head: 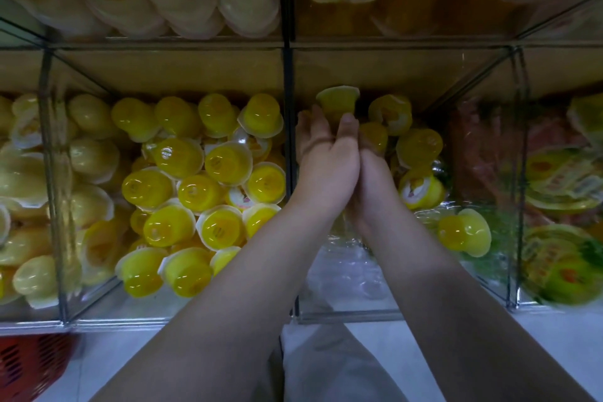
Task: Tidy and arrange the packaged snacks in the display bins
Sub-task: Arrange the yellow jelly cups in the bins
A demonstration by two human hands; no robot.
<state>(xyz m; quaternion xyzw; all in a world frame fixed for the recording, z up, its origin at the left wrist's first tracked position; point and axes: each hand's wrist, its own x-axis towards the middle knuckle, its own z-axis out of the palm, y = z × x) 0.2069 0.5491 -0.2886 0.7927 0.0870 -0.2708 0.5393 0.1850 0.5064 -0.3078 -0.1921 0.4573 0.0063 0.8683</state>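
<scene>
Several yellow jelly cups lie scattered along the back and right side of the middle clear bin [346, 315]. Both my hands reach into it, pressed side by side. My left hand [326, 160] holds one yellow jelly cup [337, 99] upright between its fingers and thumb, near the bin's back wall. My right hand [370, 179] lies against the left one, and its fingers are hidden among the cups. A loose cup [463, 235] lies on its side at the bin's right. The left bin [98, 300] is heaped with the same yellow cups [195, 186].
Clear dividers [288, 140] separate the bins. The right bin holds green and yellow flat packs [561, 258] and reddish packets. Upper-shelf bins hold pale cups [182, 10]. A red basket [29, 365] stands on the floor at lower left.
</scene>
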